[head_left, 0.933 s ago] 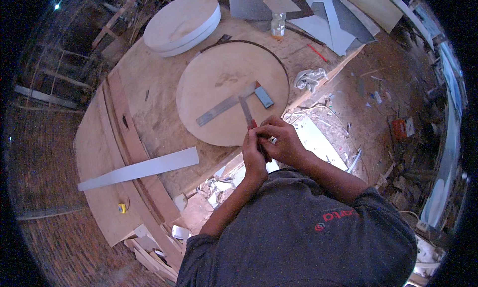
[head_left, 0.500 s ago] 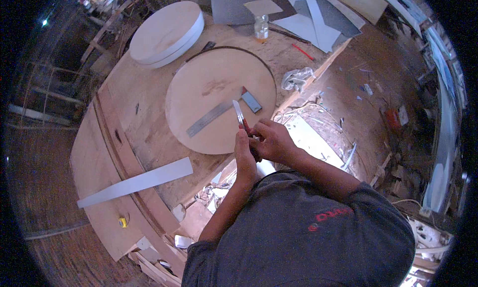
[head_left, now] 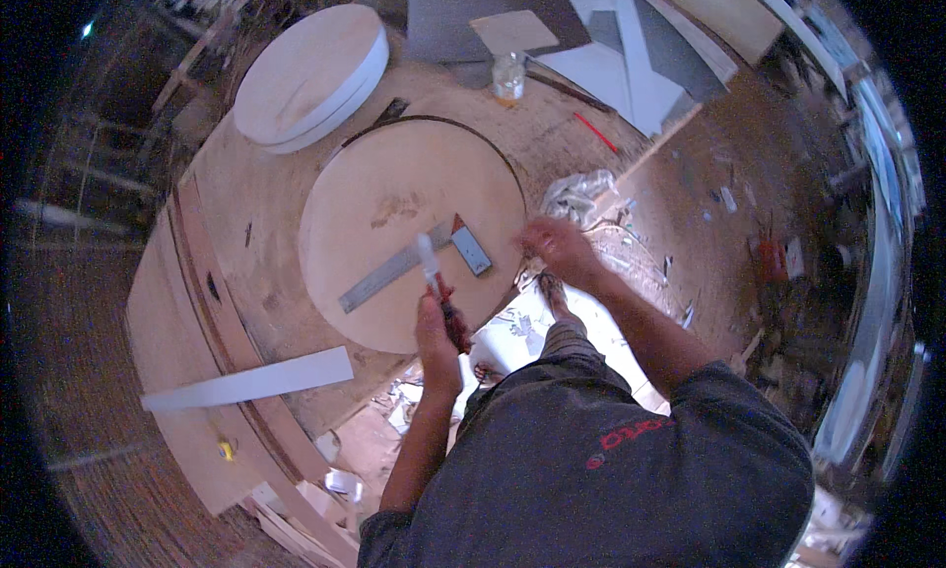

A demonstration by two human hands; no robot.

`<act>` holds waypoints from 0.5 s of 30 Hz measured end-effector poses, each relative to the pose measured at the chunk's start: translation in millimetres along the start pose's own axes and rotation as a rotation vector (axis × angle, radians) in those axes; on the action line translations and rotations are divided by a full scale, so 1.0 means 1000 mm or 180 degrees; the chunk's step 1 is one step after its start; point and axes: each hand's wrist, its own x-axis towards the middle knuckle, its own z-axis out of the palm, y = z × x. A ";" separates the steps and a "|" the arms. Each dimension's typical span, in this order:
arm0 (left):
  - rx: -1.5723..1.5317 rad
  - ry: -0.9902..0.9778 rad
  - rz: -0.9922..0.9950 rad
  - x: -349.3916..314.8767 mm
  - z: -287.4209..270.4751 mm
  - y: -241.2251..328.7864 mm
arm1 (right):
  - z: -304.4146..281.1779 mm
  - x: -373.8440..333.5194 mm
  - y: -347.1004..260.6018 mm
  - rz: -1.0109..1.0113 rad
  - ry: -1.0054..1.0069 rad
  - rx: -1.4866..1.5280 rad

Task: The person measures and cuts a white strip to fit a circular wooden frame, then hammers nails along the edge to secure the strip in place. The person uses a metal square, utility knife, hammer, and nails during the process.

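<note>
My left hand (head_left: pixel 436 334) is closed around the red-and-dark handle of a knife (head_left: pixel 431 263), whose pale blade points up and away from me, blurred by motion. Below the blade lies a round wooden disc (head_left: pixel 394 164) on the workbench. A try square (head_left: pixel 386 277) with a metal blade and a short pale stock rests flat on that disc. My right hand (head_left: pixel 554 248) hangs apart from the knife, just right of the disc's edge. Motion smears its fingers, so whether they hold anything cannot be made out.
Thick white-edged discs (head_left: pixel 313 75) sit at the back left of the workbench (head_left: pixel 271 258). A clear jar (head_left: pixel 508 77), a red stick (head_left: pixel 596 133) and crumpled plastic (head_left: pixel 576 196) lie farther back. A white strip (head_left: pixel 251 377) and yellow tape measure (head_left: pixel 227 450) are at left. Scraps litter the floor.
My right hand has come off the knife and moved right. The left hand, still holding the knife, has moved left and slightly nearer. The whole view has shifted a little.
</note>
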 end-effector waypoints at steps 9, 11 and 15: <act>-0.0368 0.1931 0.0422 -0.023 0.015 -0.031 | -0.218 0.300 0.177 -0.0628 0.0734 -0.2556; -0.0572 0.2389 0.0403 -0.053 0.027 -0.041 | -0.208 0.340 0.183 -0.0166 0.0310 -0.2912; -0.0999 0.2830 0.0078 -0.094 0.047 -0.076 | -0.269 0.406 0.254 0.0390 0.0068 -0.2609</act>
